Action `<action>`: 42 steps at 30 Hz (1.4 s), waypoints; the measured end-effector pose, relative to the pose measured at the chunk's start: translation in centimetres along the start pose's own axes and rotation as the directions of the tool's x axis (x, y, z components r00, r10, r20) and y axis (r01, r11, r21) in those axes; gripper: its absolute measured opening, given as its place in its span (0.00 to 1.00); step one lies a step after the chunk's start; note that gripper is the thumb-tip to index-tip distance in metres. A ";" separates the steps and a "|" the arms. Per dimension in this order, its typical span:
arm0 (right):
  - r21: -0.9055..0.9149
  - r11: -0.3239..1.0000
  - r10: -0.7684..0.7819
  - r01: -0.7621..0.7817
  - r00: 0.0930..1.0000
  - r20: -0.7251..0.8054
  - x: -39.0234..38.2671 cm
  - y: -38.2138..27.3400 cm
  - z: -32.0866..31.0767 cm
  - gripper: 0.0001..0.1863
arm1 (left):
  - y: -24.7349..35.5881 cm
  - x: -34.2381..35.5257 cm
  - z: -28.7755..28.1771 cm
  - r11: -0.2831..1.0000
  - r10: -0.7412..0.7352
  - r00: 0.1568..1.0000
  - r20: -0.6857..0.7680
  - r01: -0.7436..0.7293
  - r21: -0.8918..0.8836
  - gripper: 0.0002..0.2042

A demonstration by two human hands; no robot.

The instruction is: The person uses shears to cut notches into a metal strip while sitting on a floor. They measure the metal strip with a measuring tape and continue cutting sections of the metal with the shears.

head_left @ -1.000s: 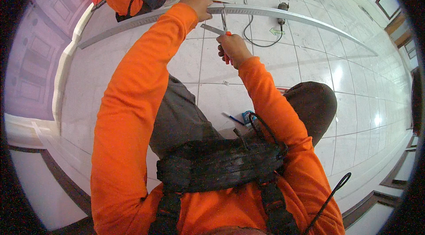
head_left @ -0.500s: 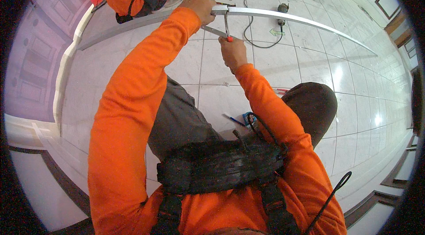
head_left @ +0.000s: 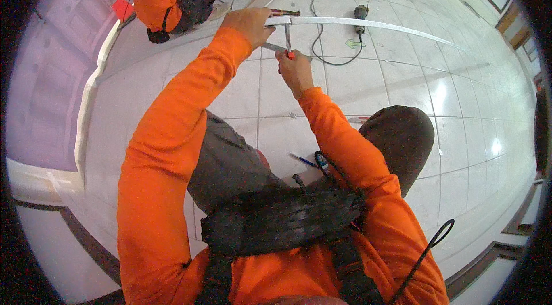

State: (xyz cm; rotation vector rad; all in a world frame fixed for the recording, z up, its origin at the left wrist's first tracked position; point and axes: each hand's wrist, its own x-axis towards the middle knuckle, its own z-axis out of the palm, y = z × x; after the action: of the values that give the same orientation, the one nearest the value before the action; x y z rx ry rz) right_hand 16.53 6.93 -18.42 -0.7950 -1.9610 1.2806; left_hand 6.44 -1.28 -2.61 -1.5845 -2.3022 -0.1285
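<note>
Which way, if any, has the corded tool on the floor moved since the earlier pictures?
No: the corded tool lies just beyond the green floor mark as before; both shift alike in the picture.

Metal bar turned
Its broad ribbed side, seen a second ago, has become a narrow bright face toward the floor's right edge. The right hand now hides the tool's lower handles (a red bit peeks above), and a red patch shows beside the left trouser leg.
</note>
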 end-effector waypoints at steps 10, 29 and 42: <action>-0.114 0.993 0.013 -0.022 0.997 -0.080 -3.4 -4.7 -0.1 0.20 | -2.5 -2.4 -2.8 0.993 -0.070 0.980 0.187 0.051 0.104 0.13; -0.055 0.996 -0.069 0.064 0.993 -0.093 -3.4 -7.2 -3.0 0.20 | 0.3 -3.8 -6.8 0.998 0.051 0.975 -0.215 -0.040 0.055 0.10; -0.045 0.997 0.072 -0.070 0.996 0.060 -3.2 -4.2 -2.6 0.19 | -4.8 0.7 -0.9 0.979 -0.197 0.967 -0.165 0.202 0.012 0.24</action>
State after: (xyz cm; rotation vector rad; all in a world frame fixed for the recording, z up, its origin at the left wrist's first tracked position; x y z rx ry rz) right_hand 19.93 4.44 -14.37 -0.8628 -2.0316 1.3223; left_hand 1.96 -2.69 -0.96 -1.2747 -2.3180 -0.2622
